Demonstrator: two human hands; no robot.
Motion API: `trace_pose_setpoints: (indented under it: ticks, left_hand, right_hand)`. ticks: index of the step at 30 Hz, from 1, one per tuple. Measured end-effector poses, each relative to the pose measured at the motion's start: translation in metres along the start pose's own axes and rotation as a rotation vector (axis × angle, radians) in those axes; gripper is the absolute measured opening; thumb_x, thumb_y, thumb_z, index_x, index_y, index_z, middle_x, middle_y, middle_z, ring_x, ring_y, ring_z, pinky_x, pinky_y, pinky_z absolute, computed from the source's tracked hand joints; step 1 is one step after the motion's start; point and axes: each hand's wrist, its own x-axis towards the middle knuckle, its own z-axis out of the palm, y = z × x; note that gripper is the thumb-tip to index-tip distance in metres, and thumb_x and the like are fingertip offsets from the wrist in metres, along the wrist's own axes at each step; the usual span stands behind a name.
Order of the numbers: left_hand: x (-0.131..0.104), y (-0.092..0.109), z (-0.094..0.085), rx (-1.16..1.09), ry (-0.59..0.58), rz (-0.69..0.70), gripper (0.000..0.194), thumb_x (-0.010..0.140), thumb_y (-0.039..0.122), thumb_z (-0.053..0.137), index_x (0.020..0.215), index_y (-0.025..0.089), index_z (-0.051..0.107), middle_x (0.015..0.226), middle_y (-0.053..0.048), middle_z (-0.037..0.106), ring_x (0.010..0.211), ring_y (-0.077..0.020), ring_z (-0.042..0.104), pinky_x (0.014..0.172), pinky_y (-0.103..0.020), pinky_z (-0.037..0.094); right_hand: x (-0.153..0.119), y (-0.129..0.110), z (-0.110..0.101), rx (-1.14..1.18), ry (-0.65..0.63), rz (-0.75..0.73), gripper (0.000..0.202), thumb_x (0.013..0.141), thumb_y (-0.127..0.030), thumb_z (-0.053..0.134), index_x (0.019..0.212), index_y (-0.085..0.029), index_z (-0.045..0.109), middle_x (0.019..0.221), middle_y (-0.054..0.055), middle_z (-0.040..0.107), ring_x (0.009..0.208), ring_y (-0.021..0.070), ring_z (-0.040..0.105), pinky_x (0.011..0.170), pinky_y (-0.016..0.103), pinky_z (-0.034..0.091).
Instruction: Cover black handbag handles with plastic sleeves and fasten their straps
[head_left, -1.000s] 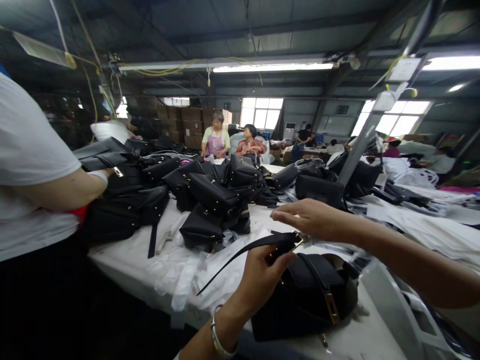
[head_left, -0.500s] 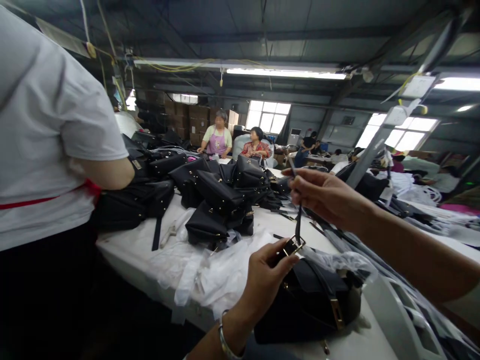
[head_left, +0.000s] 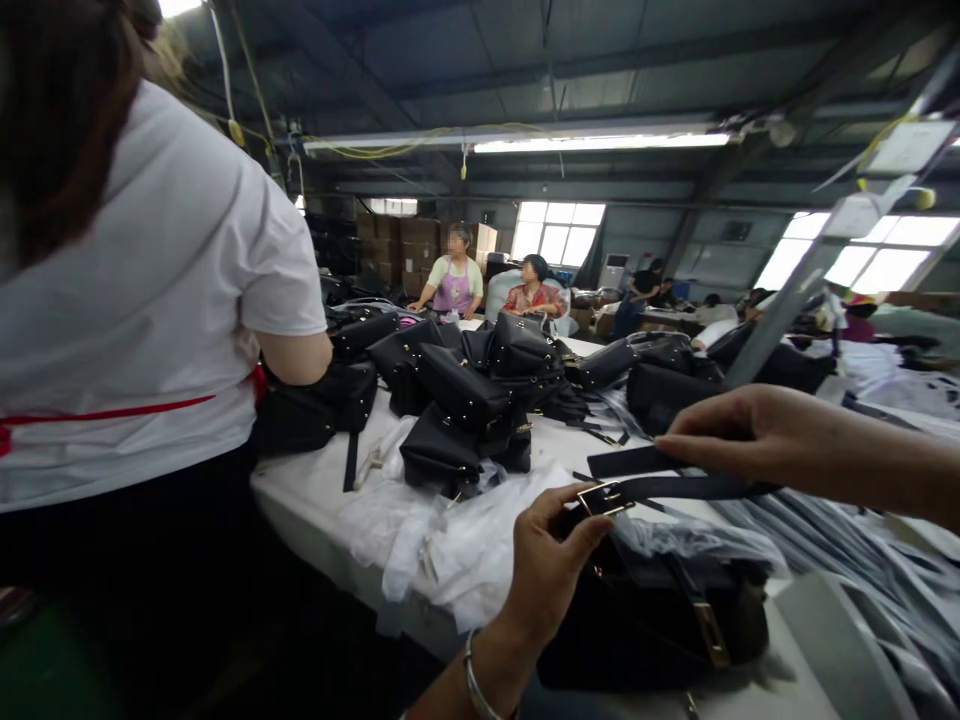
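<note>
My left hand (head_left: 551,560), with a bangle at the wrist, pinches a gold buckle (head_left: 604,499) between thumb and fingers. A black strap (head_left: 675,487) passes through the buckle and runs right, under my right hand (head_left: 739,435). The right hand's fingers are pressed together on the strap, whose flat end points left above the buckle. Below both hands lies a black handbag (head_left: 637,630) with gold fittings, partly covered by clear plastic wrap (head_left: 697,540).
Black bags (head_left: 461,385) are piled on the white table (head_left: 300,495). White plastic wrap (head_left: 480,550) lies left of my hands. A person in a white shirt (head_left: 172,270) stands close at left. A grey post (head_left: 780,300) rises at right. Two people sit or stand beyond the pile.
My right hand has moved right and down, and the strap now stretches sideways from the buckle instead of upward. The view has shifted, and the person at left appears farther into it.
</note>
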Motion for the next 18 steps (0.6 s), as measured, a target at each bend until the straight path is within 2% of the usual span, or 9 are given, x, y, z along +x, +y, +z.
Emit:
trace_pose_setpoints:
  ticks: [2, 6, 9, 13, 14, 16, 18]
  left_hand:
    - [-0.002, 0.001, 0.0, 0.033, -0.002, 0.035, 0.038, 0.079, 0.04, 0.078, 0.109, 0.017, 0.073, 0.105, -0.009, 0.073, 0.099, -0.0245, 0.067, 0.088, -0.031, 0.051]
    - [-0.004, 0.006, 0.0, 0.108, 0.0, 0.097, 0.033, 0.079, 0.04, 0.078, 0.104, 0.018, 0.075, 0.099, -0.006, 0.074, 0.094, -0.022, 0.067, 0.084, -0.028, 0.051]
    - [-0.005, 0.009, 0.002, 0.146, -0.001, 0.14, 0.029, 0.079, 0.038, 0.078, 0.102, 0.02, 0.076, 0.099, -0.006, 0.074, 0.095, -0.0212, 0.066, 0.086, -0.028, 0.051]
    - [-0.009, 0.012, 0.007, 0.177, -0.05, 0.199, 0.026, 0.076, 0.036, 0.081, 0.097, 0.021, 0.078, 0.096, -0.006, 0.074, 0.094, -0.0224, 0.066, 0.086, -0.03, 0.051]
    - [-0.01, 0.012, 0.007, 0.178, -0.05, 0.206, 0.025, 0.076, 0.037, 0.081, 0.096, 0.021, 0.078, 0.095, -0.006, 0.074, 0.093, -0.0226, 0.067, 0.086, -0.031, 0.051]
    - [-0.01, 0.013, 0.008, 0.168, -0.017, 0.204, 0.026, 0.077, 0.037, 0.08, 0.097, 0.021, 0.078, 0.096, -0.006, 0.074, 0.094, -0.023, 0.066, 0.087, -0.032, 0.051]
    - [-0.01, 0.012, 0.005, 0.145, 0.015, 0.175, 0.033, 0.075, 0.036, 0.082, 0.104, 0.021, 0.076, 0.1, -0.007, 0.073, 0.095, -0.0231, 0.066, 0.087, -0.032, 0.052]
  right_hand:
    - [-0.004, 0.0, 0.005, -0.091, -0.153, 0.055, 0.043, 0.086, -0.06, 0.06, 0.076, -0.02, 0.074, 0.062, 0.0, 0.056, 0.056, 0.0134, 0.046, 0.05, 0.027, 0.03]
    - [-0.007, 0.001, 0.012, -0.234, -0.199, 0.046, 0.046, 0.087, -0.058, 0.055, 0.073, -0.018, 0.072, 0.059, -0.002, 0.051, 0.055, 0.0123, 0.041, 0.049, 0.026, 0.027]
    - [-0.005, -0.001, 0.019, -0.242, -0.214, 0.035, 0.044, 0.088, -0.053, 0.055, 0.069, -0.016, 0.069, 0.056, -0.002, 0.049, 0.053, 0.0118, 0.04, 0.049, 0.026, 0.025]
    - [-0.001, -0.005, 0.039, -0.243, -0.25, -0.066, 0.044, 0.089, -0.052, 0.056, 0.066, -0.017, 0.069, 0.058, 0.001, 0.059, 0.055, 0.0143, 0.048, 0.049, 0.026, 0.028]
    - [0.0, -0.004, 0.046, -0.268, -0.233, -0.096, 0.044, 0.089, -0.053, 0.055, 0.066, -0.019, 0.07, 0.059, 0.002, 0.063, 0.056, 0.0162, 0.052, 0.049, 0.027, 0.031]
    - [-0.002, 0.001, 0.06, -0.324, -0.111, -0.16, 0.04, 0.09, -0.053, 0.053, 0.071, -0.023, 0.072, 0.066, 0.005, 0.069, 0.061, 0.0226, 0.062, 0.053, 0.03, 0.039]
    - [-0.002, 0.013, 0.072, -0.33, 0.066, -0.239, 0.028, 0.086, -0.053, 0.059, 0.092, -0.03, 0.074, 0.086, 0.008, 0.076, 0.075, 0.0316, 0.07, 0.059, 0.038, 0.048]
